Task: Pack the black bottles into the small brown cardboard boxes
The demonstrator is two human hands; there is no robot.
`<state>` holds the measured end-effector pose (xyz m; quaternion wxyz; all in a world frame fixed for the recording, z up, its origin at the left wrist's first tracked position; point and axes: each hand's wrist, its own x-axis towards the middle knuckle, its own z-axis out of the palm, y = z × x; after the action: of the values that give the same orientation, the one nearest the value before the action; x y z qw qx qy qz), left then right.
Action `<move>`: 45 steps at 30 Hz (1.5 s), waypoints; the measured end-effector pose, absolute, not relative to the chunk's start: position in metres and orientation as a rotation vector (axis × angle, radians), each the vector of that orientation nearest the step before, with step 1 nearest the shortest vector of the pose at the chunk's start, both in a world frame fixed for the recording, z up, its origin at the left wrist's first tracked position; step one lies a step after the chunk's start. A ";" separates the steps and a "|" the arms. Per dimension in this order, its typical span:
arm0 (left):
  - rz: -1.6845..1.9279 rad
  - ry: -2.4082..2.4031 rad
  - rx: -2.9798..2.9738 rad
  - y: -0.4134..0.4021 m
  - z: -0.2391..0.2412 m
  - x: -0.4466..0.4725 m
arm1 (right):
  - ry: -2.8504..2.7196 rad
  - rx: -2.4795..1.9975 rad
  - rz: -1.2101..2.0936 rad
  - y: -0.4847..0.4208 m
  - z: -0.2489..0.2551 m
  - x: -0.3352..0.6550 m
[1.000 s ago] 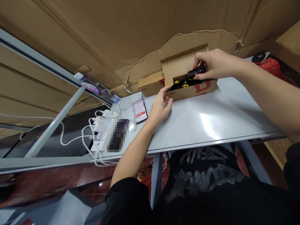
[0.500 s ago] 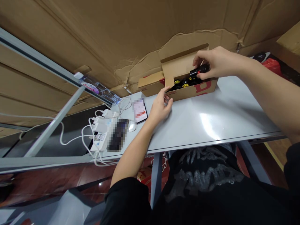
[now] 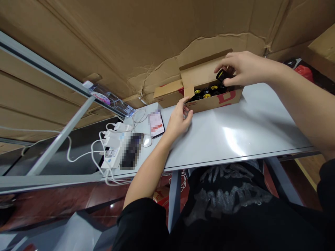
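An open cardboard box (image 3: 222, 99) with red print stands at the far side of the grey table (image 3: 235, 129). Inside it lie several small black cylinders with gold ends (image 3: 206, 93). My right hand (image 3: 243, 68) hovers over the box's right part, its fingers pinched round one black cylinder (image 3: 221, 75), tilted with its end facing me. My left hand (image 3: 179, 118) rests on the table at the box's left front corner, fingers curled and touching the cardboard.
A phone (image 3: 156, 123) lies left of my left hand, beside a white mouse-like object (image 3: 147, 141), white chargers and cables (image 3: 111, 146) and a second dark phone (image 3: 132, 150). A plastic bottle (image 3: 110, 99) lies on a metal rail. Cardboard sheets wall the back.
My right hand has lifted the black cylinder slightly and turned it from lying sideways to end-on. My left hand has stayed at the box's corner.
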<state>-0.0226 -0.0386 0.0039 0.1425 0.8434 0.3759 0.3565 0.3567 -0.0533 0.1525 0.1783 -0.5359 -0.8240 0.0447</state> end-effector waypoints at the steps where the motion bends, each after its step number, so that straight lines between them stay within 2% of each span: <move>1: 1.033 1.080 2.432 -0.039 0.004 -0.022 | -2.343 -1.531 0.113 -0.053 0.153 0.357; 10: 1.048 1.080 2.431 -0.039 0.004 -0.022 | -2.386 -1.815 0.238 -0.047 0.151 0.363; 24: 1.014 1.100 2.433 -0.041 0.006 -0.022 | -2.391 -1.842 0.329 -0.047 0.150 0.360; 29: 1.010 1.104 2.429 -0.040 0.005 -0.022 | -2.247 -1.817 0.218 -0.053 0.157 0.365; 34: 1.028 1.097 2.432 -0.040 0.005 -0.021 | -2.067 -2.152 0.017 -0.055 0.164 0.378; 37: 1.028 1.103 2.433 -0.040 0.004 -0.022 | -2.035 -2.290 0.086 -0.052 0.165 0.382; 42: 1.023 1.085 2.440 -0.039 0.004 -0.022 | -1.877 -1.997 0.094 -0.058 0.166 0.366; 45: 1.024 1.074 2.439 -0.039 0.005 -0.022 | -1.928 -1.934 0.228 -0.062 0.168 0.355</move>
<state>-0.0224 -0.0391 0.0054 0.1430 0.8455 0.3722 0.3552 0.3548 -0.0622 0.1675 0.1995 -0.6916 -0.6894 0.0815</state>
